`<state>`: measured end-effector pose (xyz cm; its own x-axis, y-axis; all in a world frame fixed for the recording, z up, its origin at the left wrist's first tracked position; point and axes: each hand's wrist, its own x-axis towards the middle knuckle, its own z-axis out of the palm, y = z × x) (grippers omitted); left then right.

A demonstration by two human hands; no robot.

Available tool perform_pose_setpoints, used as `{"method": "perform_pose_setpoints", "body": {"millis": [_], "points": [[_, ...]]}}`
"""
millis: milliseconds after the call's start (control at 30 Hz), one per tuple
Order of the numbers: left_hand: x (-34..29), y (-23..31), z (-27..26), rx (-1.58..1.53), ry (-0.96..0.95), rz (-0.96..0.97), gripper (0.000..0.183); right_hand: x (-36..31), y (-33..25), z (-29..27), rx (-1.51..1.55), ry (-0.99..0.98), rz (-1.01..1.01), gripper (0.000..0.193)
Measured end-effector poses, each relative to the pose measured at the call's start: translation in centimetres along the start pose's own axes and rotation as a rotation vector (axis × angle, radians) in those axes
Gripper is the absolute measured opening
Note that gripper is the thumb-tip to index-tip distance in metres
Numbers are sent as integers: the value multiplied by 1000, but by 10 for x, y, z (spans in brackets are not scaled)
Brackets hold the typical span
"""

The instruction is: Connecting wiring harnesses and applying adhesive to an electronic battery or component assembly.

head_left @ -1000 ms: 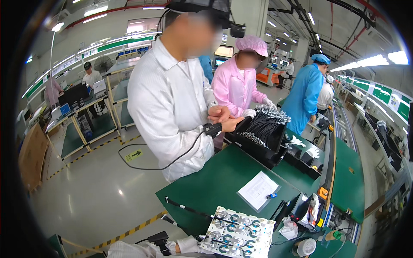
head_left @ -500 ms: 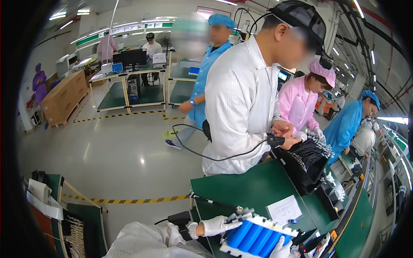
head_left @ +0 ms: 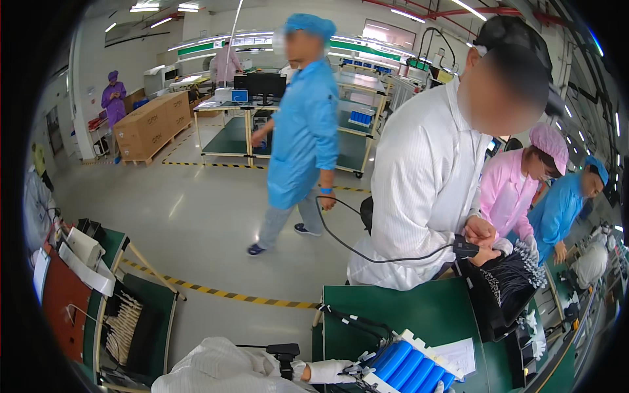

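A battery pack of blue cylindrical cells, set in white plastic end frames, is tilted over the near edge of the green table. My left hand, in a white glove, grips its left end beside black leads with metal ends. The fingertips there are partly lost among the leads. At the lower edge, only a bit of my gloved right hand shows against the pack's near right side; the rest is cut off. A black device is strapped round my left wrist.
A paper sheet lies behind the pack on the green table. Across it, a person in white handles black cables in a black bin. A walking person in blue crosses the floor. A cart stands at left.
The view has swung left, so the pack and table sit farther right and lower. The person in blue has walked leftward into the open aisle. Both my hands stay at the pack.
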<state>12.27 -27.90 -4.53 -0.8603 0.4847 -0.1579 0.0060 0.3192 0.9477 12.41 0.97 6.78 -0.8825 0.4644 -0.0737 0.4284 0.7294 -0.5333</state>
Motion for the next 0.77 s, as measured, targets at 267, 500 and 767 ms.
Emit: {"method": "perform_pose_setpoints", "body": {"millis": [267, 500, 767], "points": [[17, -24, 16, -103, 147, 136, 34, -29, 137, 83, 1157, 89, -38, 51], [47, -26, -17, 306, 74, 292, 17, -16, 101, 112, 1181, 60, 46, 11], [115, 60, -49, -143, -275, -115, 24, -98, 56, 42, 584, 142, 404, 44]]}}
